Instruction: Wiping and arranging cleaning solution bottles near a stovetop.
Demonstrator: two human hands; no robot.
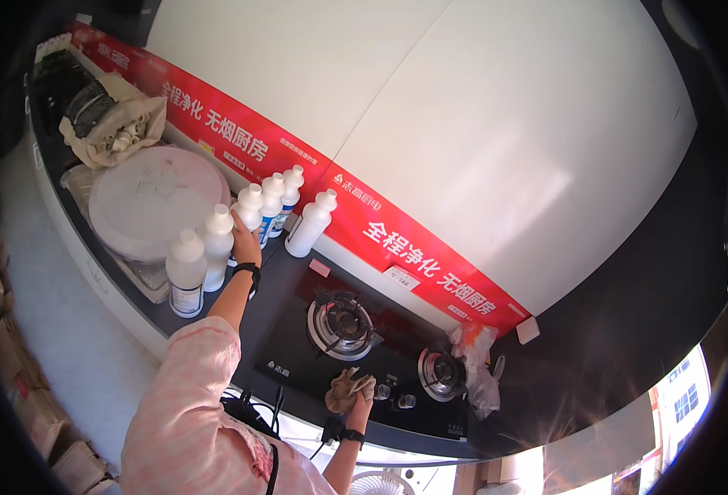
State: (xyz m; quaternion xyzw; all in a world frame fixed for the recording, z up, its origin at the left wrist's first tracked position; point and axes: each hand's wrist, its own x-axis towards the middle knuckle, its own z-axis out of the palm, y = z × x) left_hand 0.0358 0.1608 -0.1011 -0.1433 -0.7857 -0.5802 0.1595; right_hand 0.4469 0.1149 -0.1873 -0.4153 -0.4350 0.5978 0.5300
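My left hand [247, 244] is around a white plastic bottle [251, 199] in a row of similar capped bottles; the hand covers much of its lower body. On one side of it stand a white bottle [216, 247] and a cloudy bottle [186, 266] with a label. Beyond it are two bottles with blue labels [270, 207] [290, 198]. Another white bottle [311, 224] stands apart near the red banner. A crumpled brown cloth [342, 391] is gripped in my right hand [360, 408], over the front of the black gas hob [395, 346] beside its knobs.
Two burners [342, 325] [442, 373] rise from the hob. A plastic bag [478, 371] lies against the smaller one. Left of the bottles are a large round white lid [156, 201] and an open bag of pipe fittings [119, 133]. A red printed banner [410, 244] runs along the back.
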